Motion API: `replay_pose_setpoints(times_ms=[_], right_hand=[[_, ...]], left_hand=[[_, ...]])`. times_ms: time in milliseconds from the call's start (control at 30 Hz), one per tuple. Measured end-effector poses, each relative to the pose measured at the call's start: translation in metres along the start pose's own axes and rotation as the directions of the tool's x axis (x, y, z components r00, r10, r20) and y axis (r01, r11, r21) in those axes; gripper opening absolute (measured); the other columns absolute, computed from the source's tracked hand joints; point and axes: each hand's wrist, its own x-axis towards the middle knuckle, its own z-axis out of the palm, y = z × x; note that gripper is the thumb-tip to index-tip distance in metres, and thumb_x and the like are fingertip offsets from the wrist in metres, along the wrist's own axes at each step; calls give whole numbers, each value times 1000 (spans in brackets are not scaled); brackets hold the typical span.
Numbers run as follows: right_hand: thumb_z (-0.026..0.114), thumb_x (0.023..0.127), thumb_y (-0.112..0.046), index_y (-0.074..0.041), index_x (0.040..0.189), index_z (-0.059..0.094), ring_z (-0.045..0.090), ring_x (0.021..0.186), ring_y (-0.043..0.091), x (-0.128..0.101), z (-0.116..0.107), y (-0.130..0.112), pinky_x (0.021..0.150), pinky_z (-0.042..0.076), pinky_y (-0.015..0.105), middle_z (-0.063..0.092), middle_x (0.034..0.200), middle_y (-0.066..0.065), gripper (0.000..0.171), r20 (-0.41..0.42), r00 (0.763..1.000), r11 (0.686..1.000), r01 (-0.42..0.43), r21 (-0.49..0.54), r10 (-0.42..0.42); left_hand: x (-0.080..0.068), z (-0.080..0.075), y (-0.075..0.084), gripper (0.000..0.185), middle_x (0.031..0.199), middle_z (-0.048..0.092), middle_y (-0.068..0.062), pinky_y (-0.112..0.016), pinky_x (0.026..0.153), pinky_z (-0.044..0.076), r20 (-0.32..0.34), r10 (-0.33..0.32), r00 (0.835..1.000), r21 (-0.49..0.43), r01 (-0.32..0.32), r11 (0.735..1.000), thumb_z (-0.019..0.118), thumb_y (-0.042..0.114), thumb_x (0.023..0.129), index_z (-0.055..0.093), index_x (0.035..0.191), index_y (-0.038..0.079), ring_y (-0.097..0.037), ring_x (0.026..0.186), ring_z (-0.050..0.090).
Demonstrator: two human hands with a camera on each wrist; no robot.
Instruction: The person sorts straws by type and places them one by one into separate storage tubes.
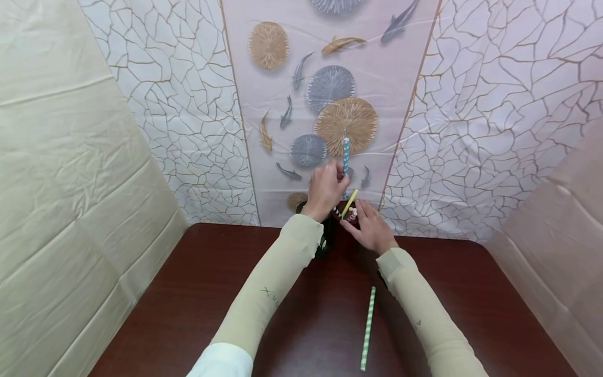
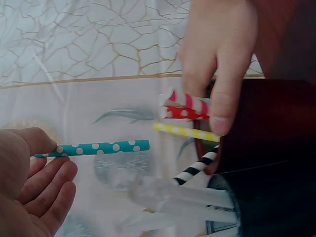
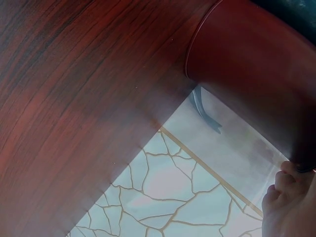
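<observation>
My left hand pinches a teal paper straw with white dots between thumb and fingers. In the head view that straw stands upright above a dark red cylindrical cup. My right hand holds the cup's rim, with the thumb on the near side and the fingers on the far side. Out of the cup stick a yellow dotted straw, a black-and-white striped straw, a red dotted straw and a pink-striped straw. The lower end of the teal straw is clear of the cup's mouth in the left wrist view.
A black container stands close against the cup's left side, with whitish translucent items poking out. One green-and-white striped straw lies on the brown table nearer me. Patterned cloth hangs directly behind the table's back edge.
</observation>
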Motion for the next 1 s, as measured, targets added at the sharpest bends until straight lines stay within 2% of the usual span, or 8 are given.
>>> replay_pose_setpoints(times_ms=[167,300,367,467,633,767,900,1000], right_hand=[[47,107,-61,6,166,19,22,161,45,0,2,-1,130,24,59,22,172,30,94,0,1000,1000,8,-1,-8],[47,107,-62,5,167,18,22,161,45,0,2,0,130,25,59,22,173,29,95,5,1000,1000,6,-3,-6],[48,106,-63,4,167,17,22,162,44,0,2,0,130,25,59,22,173,29,96,3,1000,1000,5,-2,-5],[50,106,-62,4,167,17,24,161,44,1,2,2,130,27,58,22,173,28,96,-19,1000,1000,15,3,-15],[50,105,-62,4,167,17,24,161,44,1,-1,2,130,26,58,22,173,27,96,-18,1000,1000,18,2,-18],[47,106,-65,4,167,15,21,162,44,1,-2,1,131,24,57,20,174,26,97,1,1000,1000,8,-5,-8],[42,106,-68,3,168,10,17,164,43,1,-3,2,131,22,58,14,176,25,99,31,1000,1000,-5,-8,5],[43,107,-65,3,168,9,15,164,44,0,-2,3,131,22,59,13,176,27,97,49,999,1000,-1,-18,2]], left_hand=[[-2,11,-8,12,94,78,-1,-37,83,59,74,-21,997,58,17,998,72,22,100,72,101,10,-20,89,75],[-3,14,-13,27,98,76,-10,-42,87,59,198,-29,980,118,5,993,72,29,101,70,110,4,-28,93,74],[-4,13,-14,38,104,76,-14,-43,90,59,235,-31,971,135,-1,991,73,34,99,68,115,0,-32,99,74],[-6,8,-14,44,110,75,-16,-45,93,59,224,-14,974,137,-18,990,75,37,98,67,118,-1,-36,105,73],[-13,-6,-9,40,104,74,-15,-44,89,60,158,38,987,108,-55,993,77,33,95,67,115,-1,-37,99,74],[-24,-20,2,42,101,75,-14,-43,85,61,133,91,987,98,-104,990,77,33,96,69,117,-3,-36,93,75],[-38,-32,15,39,88,72,-11,-36,70,58,144,135,980,91,-149,985,76,36,97,69,108,-1,-26,74,69],[-48,-41,21,31,73,60,-5,-29,57,45,183,139,973,72,-154,985,75,34,97,63,92,5,-19,62,54]])
